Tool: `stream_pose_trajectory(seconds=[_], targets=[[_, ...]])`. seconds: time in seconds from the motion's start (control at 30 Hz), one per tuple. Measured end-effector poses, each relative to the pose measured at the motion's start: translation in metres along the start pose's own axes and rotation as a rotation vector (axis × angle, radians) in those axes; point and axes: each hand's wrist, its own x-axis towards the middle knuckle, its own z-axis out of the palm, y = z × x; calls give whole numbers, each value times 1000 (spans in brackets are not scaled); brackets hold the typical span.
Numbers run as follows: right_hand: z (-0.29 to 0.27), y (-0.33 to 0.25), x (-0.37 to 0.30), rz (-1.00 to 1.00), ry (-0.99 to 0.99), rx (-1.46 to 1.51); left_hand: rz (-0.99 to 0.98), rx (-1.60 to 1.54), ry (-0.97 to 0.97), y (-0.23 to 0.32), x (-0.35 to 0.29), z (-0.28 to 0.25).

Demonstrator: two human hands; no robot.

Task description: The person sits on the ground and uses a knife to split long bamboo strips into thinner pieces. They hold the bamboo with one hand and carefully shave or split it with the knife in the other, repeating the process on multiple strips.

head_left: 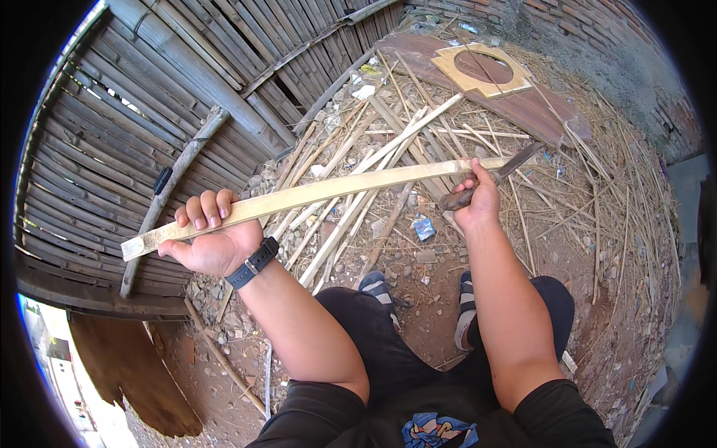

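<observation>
Bare dirt strewn with bamboo offcuts [388, 149] and dry shavings spreads out ahead of our hands, with a bamboo slat wall [149, 97] rising beyond our left hand and a brick wall [597, 30] past our right. We hold a long bamboo strip [336, 190] crosswise in front of us, its long axis running from low on the left to slightly higher on the right, so it spans from one hand to the other. Our left hand [213, 239] is closed around the strip near its left end, fingers curled over the top edge; a dark watch [252, 263] sits on that wrist. Our right hand [478, 201] is wrapped tight around the dark handle of a knife [489, 179], whose blade lies against the strip near its right end, pointing away to the right. Both hands touch or meet the strip, the left actually gripping it. Farther beyond the right hand, a flat brown board [538, 112] lies on the ground with a pale wooden frame [482, 69] resting on it; its round opening holds nothing we can make out. Our feet in striped sandals [373, 284] rest below the strip.
</observation>
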Motion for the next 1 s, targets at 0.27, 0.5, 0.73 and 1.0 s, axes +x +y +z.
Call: stream_pose_trajectory(seconds=[0.27,0.5,0.73,1.0], targets=[[23,-72,13,-192,-141,79,28,555,699,-36,2,-29],[79,-127,-22,-637,-354,-259,344,1695,621,-34,-3,-6],[116,-102,-58,-789,-505,-743,-230,1316,-266,-89,-29,24],[93,-41,-56,-708,-840,-1233,-352,822,-338,-104,-42,51]])
